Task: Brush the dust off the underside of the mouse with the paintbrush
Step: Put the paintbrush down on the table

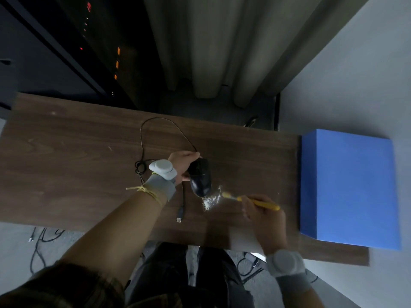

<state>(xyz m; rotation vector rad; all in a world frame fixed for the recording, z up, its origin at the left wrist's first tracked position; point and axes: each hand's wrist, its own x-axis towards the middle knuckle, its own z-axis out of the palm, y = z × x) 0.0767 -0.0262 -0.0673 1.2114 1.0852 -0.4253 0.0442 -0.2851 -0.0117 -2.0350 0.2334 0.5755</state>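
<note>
A black wired mouse [200, 177] is tilted on its side above the brown wooden table [66, 163], gripped by my left hand [183, 163] from its left side. My right hand [264, 215] holds a yellow paintbrush [251, 201] by its handle, with the pale bristle tip pointing left, just right of the mouse's near end and a little apart from it. A patch of white dust [210, 200] lies on the table under the mouse and the brush tip. The mouse's black cable [155, 123] loops away across the table to a USB plug [179, 218] near the front edge.
A blue box [351, 187] sits at the table's right end. Grey curtains [211, 52] and a dark cabinet with small lights [100, 52] stand behind the table. Cables lie on the floor by my legs. Both wrists wear grey bands with white round units.
</note>
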